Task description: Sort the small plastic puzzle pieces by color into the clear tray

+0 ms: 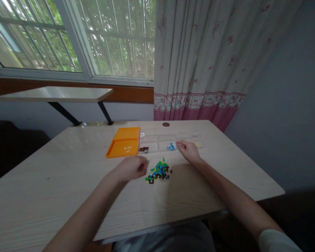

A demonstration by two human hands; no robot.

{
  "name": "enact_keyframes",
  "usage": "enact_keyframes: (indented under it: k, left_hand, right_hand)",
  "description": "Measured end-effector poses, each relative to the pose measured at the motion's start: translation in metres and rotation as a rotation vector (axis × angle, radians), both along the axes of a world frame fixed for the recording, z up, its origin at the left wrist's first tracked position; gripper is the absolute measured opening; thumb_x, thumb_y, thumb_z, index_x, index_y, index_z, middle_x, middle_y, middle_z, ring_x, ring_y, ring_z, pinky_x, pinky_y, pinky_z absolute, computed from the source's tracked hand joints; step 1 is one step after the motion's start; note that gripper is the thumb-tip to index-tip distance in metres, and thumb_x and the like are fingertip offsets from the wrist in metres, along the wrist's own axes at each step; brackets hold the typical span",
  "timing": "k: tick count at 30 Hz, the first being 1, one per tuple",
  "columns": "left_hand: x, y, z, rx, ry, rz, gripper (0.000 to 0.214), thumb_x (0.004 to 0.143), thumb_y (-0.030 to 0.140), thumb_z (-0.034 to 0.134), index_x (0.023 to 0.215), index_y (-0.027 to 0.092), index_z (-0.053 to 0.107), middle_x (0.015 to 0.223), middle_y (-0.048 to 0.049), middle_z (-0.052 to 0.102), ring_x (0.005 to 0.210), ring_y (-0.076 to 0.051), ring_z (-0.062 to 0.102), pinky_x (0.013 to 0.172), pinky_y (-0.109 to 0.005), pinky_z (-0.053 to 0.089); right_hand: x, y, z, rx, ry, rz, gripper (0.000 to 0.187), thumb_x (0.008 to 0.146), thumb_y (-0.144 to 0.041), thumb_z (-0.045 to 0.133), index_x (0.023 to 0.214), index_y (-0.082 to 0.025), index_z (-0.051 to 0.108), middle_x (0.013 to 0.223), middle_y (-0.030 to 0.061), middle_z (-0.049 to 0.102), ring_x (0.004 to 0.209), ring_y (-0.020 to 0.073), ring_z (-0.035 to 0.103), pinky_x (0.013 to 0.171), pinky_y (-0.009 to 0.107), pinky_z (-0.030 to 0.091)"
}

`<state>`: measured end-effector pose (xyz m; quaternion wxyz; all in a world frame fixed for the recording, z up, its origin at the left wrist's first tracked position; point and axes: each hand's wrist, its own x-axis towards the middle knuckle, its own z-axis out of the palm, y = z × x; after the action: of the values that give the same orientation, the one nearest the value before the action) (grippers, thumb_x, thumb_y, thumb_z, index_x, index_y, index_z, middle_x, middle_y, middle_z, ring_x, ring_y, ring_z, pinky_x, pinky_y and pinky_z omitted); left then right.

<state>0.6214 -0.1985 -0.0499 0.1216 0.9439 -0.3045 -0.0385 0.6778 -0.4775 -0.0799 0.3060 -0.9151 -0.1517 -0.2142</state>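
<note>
A loose pile of small building bricks [160, 170] in green, blue, brown and yellow lies on the table. My left hand [132, 168] is curled closed just left of this pile; whatever its fingers hold is hidden. Farther right, my right hand [189, 150] pinches with fingertips at the edge of a clear plastic box, between the blue bricks [170, 146] and the yellow bricks [197, 144]. Anything in that pinch is too small to make out. Brown bricks [144, 149] sit in a clear compartment to the left. White bricks [127, 149] lie in the open orange case [126, 133].
The pale wooden table [76, 168] has a round cable hole [166, 124] near its back edge. A raised shelf [68, 93] on black supports stands at the back left. Behind are a barred window and a curtain [189, 70]; a wall is on the right.
</note>
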Motion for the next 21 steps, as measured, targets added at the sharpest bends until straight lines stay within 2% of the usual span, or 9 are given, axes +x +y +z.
enact_keyframes:
  k: [5, 11, 14, 21]
  left_hand:
    - [0.000, 0.000, 0.000, -0.017, 0.010, -0.007, 0.014, 0.068, 0.021, 0.046, 0.070, 0.018, 0.059, 0.066, -0.0018, 0.058, 0.057, -0.012, 0.050, 0.052, -0.020, 0.033]
    - [-0.001, -0.001, 0.000, -0.017, 0.027, -0.011, 0.015, 0.065, 0.018, 0.047, 0.072, 0.019, 0.060, 0.068, -0.0010, 0.059, 0.060, -0.012, 0.051, 0.053, -0.020, 0.033]
    - [-0.001, -0.001, -0.001, -0.019, 0.027, -0.004, 0.012, 0.066, 0.021, 0.049, 0.071, 0.018, 0.060, 0.066, -0.0010, 0.058, 0.058, -0.012, 0.050, 0.052, -0.020, 0.032]
    - [0.002, -0.002, -0.006, -0.058, 0.014, -0.044, 0.013, 0.070, 0.019, 0.047, 0.072, 0.018, 0.060, 0.068, -0.0019, 0.059, 0.062, -0.012, 0.051, 0.057, -0.020, 0.035]
  right_hand:
    - [-0.010, 0.007, 0.004, -0.059, 0.030, 0.085, 0.027, 0.081, -0.036, 0.047, 0.087, -0.019, 0.067, 0.052, -0.0012, 0.058, 0.045, 0.0098, 0.047, 0.046, 0.019, 0.032]
    - [-0.033, 0.026, 0.004, -0.168, 0.074, 0.377, 0.022, 0.081, -0.031, 0.049, 0.088, -0.021, 0.066, 0.071, -0.0005, 0.067, 0.055, 0.0086, 0.054, 0.054, 0.017, 0.037]
    - [-0.042, 0.033, 0.007, -0.205, 0.060, 0.470, 0.021, 0.081, -0.030, 0.049, 0.088, -0.021, 0.066, 0.075, -0.0004, 0.068, 0.058, 0.0085, 0.055, 0.055, 0.017, 0.037]
    - [-0.047, 0.034, 0.010, -0.196, 0.014, 0.498, 0.020, 0.082, -0.029, 0.049, 0.088, -0.021, 0.066, 0.072, -0.0008, 0.067, 0.057, 0.0084, 0.055, 0.056, 0.017, 0.037]
